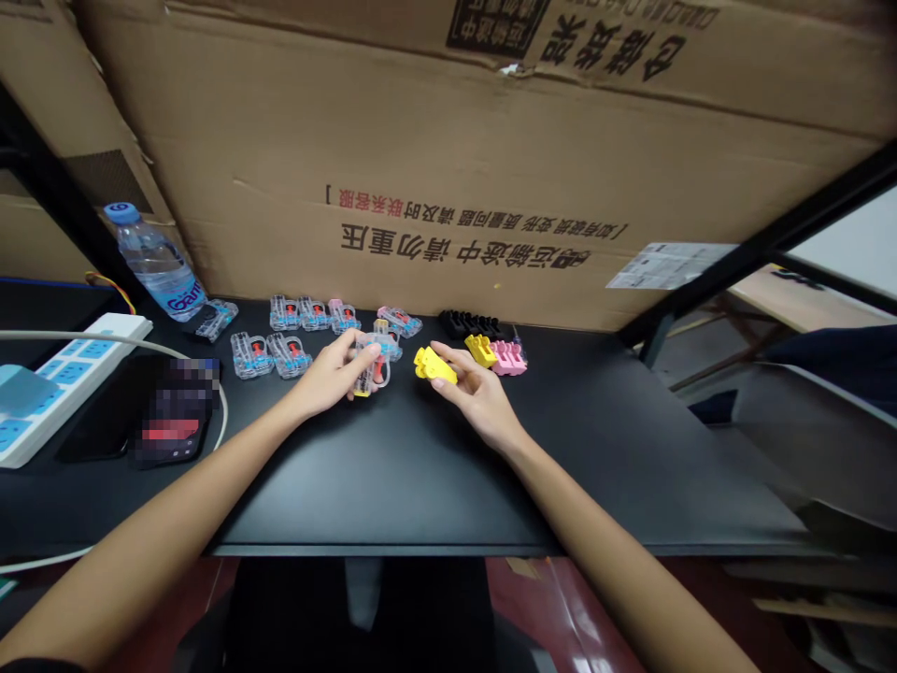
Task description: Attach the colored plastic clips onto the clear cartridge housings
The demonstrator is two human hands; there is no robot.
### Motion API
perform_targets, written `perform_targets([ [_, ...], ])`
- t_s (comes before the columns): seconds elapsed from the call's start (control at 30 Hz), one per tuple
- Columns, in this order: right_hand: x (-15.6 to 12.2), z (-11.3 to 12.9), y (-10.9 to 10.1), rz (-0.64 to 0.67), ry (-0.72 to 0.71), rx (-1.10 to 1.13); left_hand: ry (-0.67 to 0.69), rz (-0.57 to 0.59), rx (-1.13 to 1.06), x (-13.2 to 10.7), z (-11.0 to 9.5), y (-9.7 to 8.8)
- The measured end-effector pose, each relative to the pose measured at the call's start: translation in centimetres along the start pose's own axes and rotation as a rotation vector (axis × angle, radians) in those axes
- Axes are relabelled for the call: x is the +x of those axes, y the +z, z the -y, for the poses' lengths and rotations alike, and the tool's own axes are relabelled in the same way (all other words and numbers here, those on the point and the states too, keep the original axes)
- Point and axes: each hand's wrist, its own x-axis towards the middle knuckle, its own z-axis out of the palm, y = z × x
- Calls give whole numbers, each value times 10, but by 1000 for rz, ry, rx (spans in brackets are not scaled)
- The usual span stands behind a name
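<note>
Yellow plastic part (435,365): gripped in the right hand (483,397), between thumb and fingers, above the middle of the black table (434,495). Clear plastic unit (365,378): gripped in the left hand (333,376), thumb across its upper face, a red piece (379,372) showing at its right side. The two held items are near each other but apart.

Layout: clear units (250,355) lie at the far left of the work area, in two loose rows. To the far right of the right hand lie black parts (471,324), a second yellow part (480,350) and pink parts (507,357). A water bottle (158,266) stands at the far left, against the cardboard (392,140).

Caution: the right-hand grip appears to be near one end of the yellow part; a sideways knock could twist it or make it slip. Excess thumb pressure on the clear unit could shift or crack its thin-looking walls. A careless sweep of the right hand toward the far side could scatter the loose parts there. At left, a white cable (222,421) curves beside the phone (175,411); a forearm catching it could drag it.
</note>
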Motion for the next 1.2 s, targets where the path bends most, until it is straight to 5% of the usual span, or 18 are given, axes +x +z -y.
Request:
perform_targets([
  [0.17, 5, 10, 11, -46, 37, 138, -92, 13, -264, 3, 9, 15],
  [0.47, 30, 16, 77, -43, 53, 235, -39, -191, -334, 9, 14, 12],
  [0.83, 12, 28, 61, 298, 227, 190, 5, -101, -51, -4, 16, 23],
  [1.1, 17, 23, 64, 186, 214, 301, -98, 34, -275, -5, 11, 24],
  [1.2, 15, 24, 65, 151, 216, 324, -109, 47, -200, -5, 8, 25],
])
